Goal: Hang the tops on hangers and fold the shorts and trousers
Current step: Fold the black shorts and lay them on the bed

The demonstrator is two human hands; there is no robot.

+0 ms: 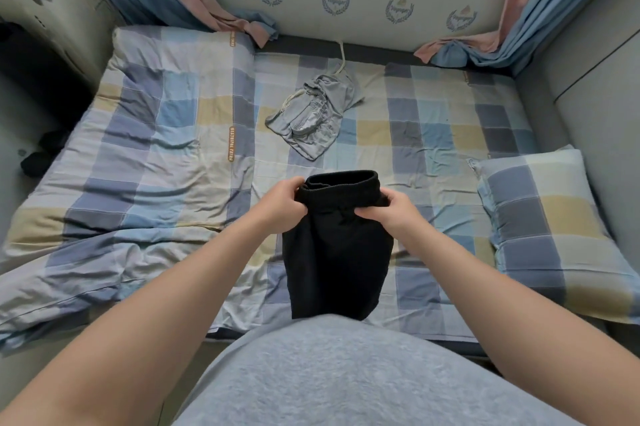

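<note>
both hands, left hand (282,205) and right hand (388,214), grip the black shorts (337,252) at the waistband above the checked bed (415,134); crumpled grey shorts (313,114) lie beyond them.

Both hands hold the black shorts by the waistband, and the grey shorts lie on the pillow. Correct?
Not quite: the head view shows the grey shorts crumpled on the checked sheet mid-bed, apart from the pillow. The left hand and right hand do hold the black shorts by the waistband.
</note>
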